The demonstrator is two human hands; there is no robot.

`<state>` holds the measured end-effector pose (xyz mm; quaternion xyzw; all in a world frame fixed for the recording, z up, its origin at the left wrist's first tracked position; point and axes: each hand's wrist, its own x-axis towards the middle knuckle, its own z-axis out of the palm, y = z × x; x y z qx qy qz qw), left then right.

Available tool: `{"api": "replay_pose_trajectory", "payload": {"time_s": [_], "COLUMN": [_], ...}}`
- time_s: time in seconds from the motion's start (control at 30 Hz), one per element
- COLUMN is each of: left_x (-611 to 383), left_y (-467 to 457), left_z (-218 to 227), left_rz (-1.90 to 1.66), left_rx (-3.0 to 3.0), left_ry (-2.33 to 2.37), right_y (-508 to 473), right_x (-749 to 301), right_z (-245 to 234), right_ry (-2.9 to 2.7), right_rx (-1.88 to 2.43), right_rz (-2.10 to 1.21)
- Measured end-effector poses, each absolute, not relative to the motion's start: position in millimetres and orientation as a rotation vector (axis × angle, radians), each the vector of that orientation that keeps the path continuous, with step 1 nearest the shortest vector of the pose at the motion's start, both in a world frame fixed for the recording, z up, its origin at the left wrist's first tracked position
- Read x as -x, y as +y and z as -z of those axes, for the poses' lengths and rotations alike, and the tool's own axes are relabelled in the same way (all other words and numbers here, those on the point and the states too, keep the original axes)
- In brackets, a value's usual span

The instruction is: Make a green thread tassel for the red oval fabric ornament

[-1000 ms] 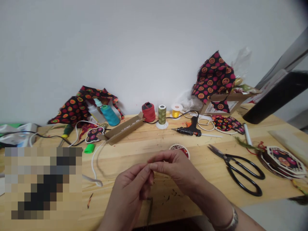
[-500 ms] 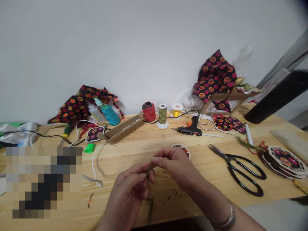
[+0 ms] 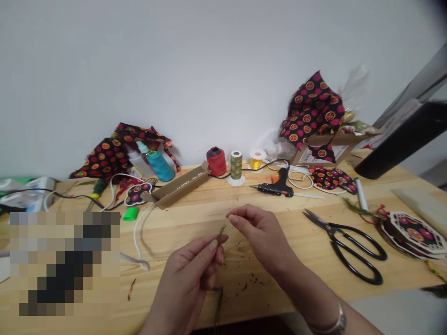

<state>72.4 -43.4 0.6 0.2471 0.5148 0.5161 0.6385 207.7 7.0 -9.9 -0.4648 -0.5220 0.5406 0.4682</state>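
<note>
Olive-green strand (image 3: pixel 221 231) sits pinched in your left hand (image 3: pixel 190 279), clamped between thumb and forefinger (image 3: pixel 213 244). Its short tip stands up above that grip, tilted slightly to the right. A longer dark length hangs below the same hand, near the table (image 3: pixel 195 209) edge.

Your right hand (image 3: pixel 260 235) is held just right of the tip and a little above it, apart from the left hand. Its thumb and forefinger are drawn together at the tips. Whether a fine thread lies between them cannot be told at this size. A metal band (image 3: pixel 337 321) shows on the right wrist.

Both hands are raised above the wooden table, over a patch littered with small dark clippings.

Surroundings, noted from the hands:
- Black scissors (image 3: pixel 352 249) lie flat to the right of the right hand, well apart from it.
- A black glue gun (image 3: pixel 275 187) lies beyond the right hand.
- An olive spool (image 3: pixel 236 165) stands upright beyond both hands, with a red spool (image 3: pixel 216 161) just beside it.
- A white cord (image 3: pixel 137 232) curves across the table to the left of the left hand.
</note>
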Motion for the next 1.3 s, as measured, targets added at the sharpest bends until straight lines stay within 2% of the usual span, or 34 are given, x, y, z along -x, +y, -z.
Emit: {"api": "replay_pose_trajectory", "payload": {"time_s": [0.2,0.37,0.73,1.3], "left_x": [-70,-68,-71,-72], "left_y": [-44,-44,-43,-45], "left_z": [0,3,4,2], "left_rz": [-1.173,-1.172,-1.146,-1.083], "left_rx": [-0.585,-0.537,-0.478,-0.552], "left_ry": [1.144,1.115,1.108,1.158], "right_y": [-4,-6,-7,-1], "right_x": [-215,-220,-218,-219], "right_z": [14,15,18,11], "right_ry": [-1.748,-1.884,-2.036,-2.142], "right_rx": [0.921,0.852,0.858,0.907], "right_rz": [-0.669,-0.405,-0.282,-0.300]}}
